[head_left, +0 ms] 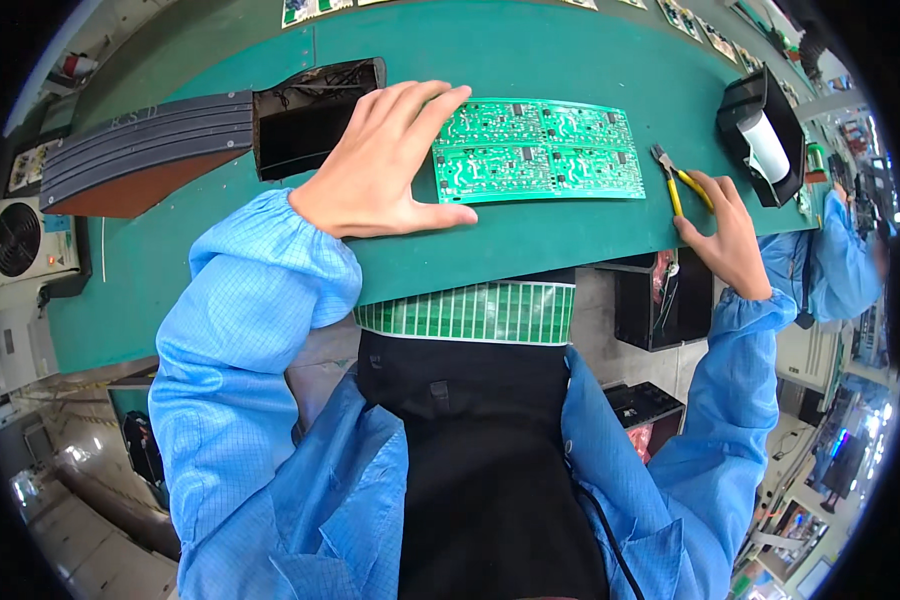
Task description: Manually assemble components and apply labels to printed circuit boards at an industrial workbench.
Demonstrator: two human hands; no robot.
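Observation:
A green circuit board panel (542, 152), divided into several identical sections, lies flat on the green mat of the workbench (450, 243). My left hand (390, 165) rests at its left edge with fingers spread. The index fingertip is near the panel's upper left corner, the thumb near the lower left one. To the right of the panel, my right hand (726, 235) has hold of a pair of side cutters (677, 193) with yellow handles. Their handles are spread apart, and the metal jaws point up and left, clear of the panel.
A long dark grey open-ended bin (155, 145) stands left of my left hand. Beyond the cutters sits a black box (742, 122) with a white roll. Below the bench edge are a black bin (655, 305) and a green-white sheet (470, 313) over my lap. Another person's blue sleeve (845, 265) shows far right.

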